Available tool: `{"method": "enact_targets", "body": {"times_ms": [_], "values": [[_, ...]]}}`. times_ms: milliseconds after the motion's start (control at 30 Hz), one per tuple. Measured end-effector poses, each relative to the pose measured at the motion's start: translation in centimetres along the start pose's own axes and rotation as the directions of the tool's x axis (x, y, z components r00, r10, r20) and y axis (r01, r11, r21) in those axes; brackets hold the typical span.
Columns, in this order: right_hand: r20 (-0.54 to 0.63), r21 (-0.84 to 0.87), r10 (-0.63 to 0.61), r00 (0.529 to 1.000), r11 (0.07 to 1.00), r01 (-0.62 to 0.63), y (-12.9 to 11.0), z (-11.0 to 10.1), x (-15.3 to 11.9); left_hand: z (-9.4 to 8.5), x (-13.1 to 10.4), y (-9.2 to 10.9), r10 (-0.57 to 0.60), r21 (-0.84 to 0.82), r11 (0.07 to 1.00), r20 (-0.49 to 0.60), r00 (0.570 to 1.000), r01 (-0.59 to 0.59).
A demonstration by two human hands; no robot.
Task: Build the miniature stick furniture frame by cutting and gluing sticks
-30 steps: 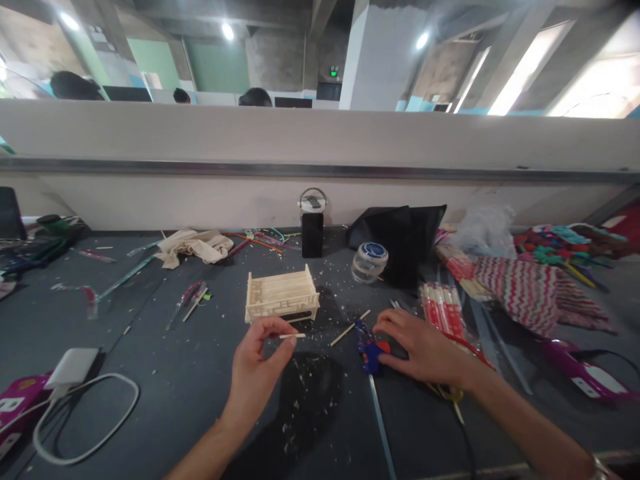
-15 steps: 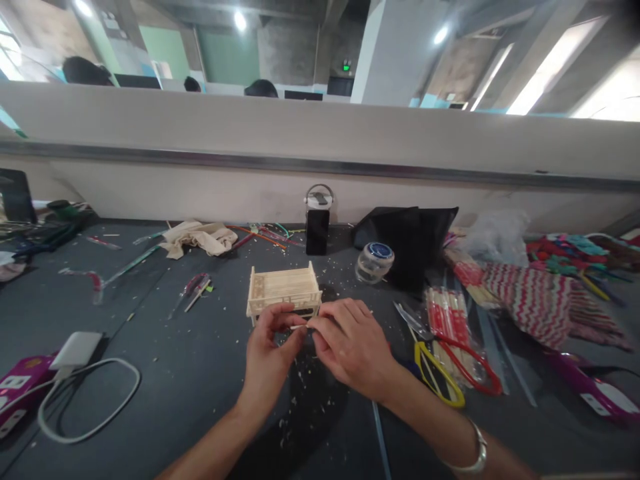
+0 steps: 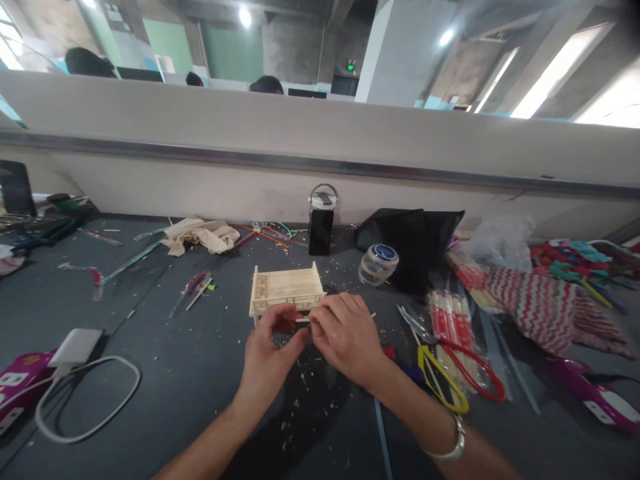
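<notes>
A small model bed [image 3: 287, 283] made of pale wooden sticks stands upright on the dark table just beyond my hands. My right hand [image 3: 345, 340] is closed, thumb and forefinger pinching a short wooden stick [image 3: 303, 320] near the bed's front edge. Curled around the stick's left end are the fingers of my left hand [image 3: 273, 350], its thumb a little lower and apart from the forefinger's tip. My fingers cover part of the stick and the bed's front right leg.
Right of my hands lie scissors with yellow and red handles [image 3: 443, 373] and packs of wooden sticks [image 3: 450, 317]. Behind stand a clear jar [image 3: 379, 265], a phone [image 3: 321, 232] and a black pouch [image 3: 415, 247]. A white charger [image 3: 83, 348] with its cable is at left. Wood chips litter the table.
My left thumb has moved slightly away from the stick. The right hand still pinches it, a little more upright. The whole view has shifted slightly.
</notes>
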State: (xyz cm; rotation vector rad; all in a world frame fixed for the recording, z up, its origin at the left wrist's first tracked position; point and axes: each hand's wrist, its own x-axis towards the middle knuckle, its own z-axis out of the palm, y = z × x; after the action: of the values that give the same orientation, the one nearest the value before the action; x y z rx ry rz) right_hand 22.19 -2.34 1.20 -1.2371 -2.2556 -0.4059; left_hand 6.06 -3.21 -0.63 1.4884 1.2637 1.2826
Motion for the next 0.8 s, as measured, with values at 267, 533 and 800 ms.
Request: {"method": "enact_targets", "body": {"times_ms": [267,533,800], "values": [[-0.072,-0.050,0.116,0.991,0.992,-0.120,1.1,1.7,0.6,-3.2,3.2,0.1,0.446,0.656,0.635,0.121,0.887,-0.408],[-0.016,-0.104,0.101,0.995,0.989,-0.102,1.1,2.4,0.9,-2.4,5.8,0.1,0.336,0.680,0.551,0.350,0.874,-0.484],[0.004,-0.108,0.094,0.996,0.990,-0.093,1.1,2.5,1.0,-2.2,6.6,1.0,0.219,0.715,0.485,0.457,0.862,-0.503]]}}
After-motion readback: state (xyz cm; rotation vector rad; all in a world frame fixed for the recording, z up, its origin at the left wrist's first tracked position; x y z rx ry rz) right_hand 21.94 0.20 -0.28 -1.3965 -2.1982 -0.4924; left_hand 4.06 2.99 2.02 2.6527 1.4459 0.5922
